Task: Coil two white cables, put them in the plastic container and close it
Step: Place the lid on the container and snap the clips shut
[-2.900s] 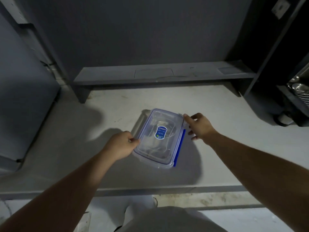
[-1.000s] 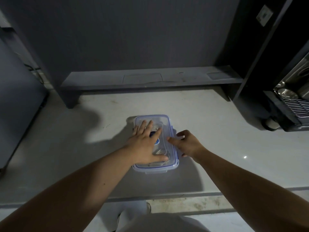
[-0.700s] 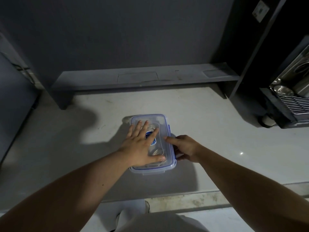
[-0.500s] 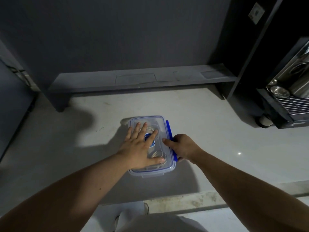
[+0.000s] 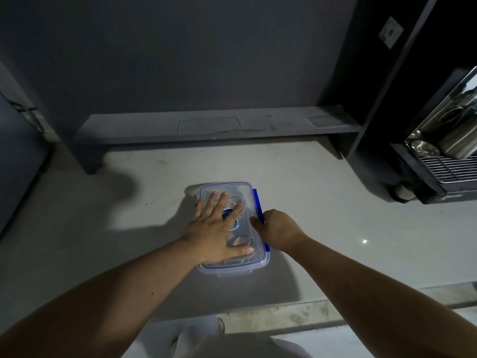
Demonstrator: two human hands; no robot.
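A clear plastic container (image 5: 233, 268) with a blue-trimmed lid lies on the white counter (image 5: 322, 228), its lid on top. White cables (image 5: 238, 240) show faintly through the lid. My left hand (image 5: 219, 228) lies flat on the lid with fingers spread, covering the blue label. My right hand (image 5: 277, 229) is curled against the container's right side, its fingers on the blue side clasp (image 5: 256, 202), which stands out from the wall. Whether the clasp is latched I cannot tell.
A low grey shelf (image 5: 214, 127) runs along the back wall. A dark rack (image 5: 444, 164) with metal vessels stands at the right. The counter's front edge (image 5: 284, 308) lies just below the container.
Both hands stayed on the container. The blue clasp on the right side has swung out into view under my right hand. The view shifted slightly.
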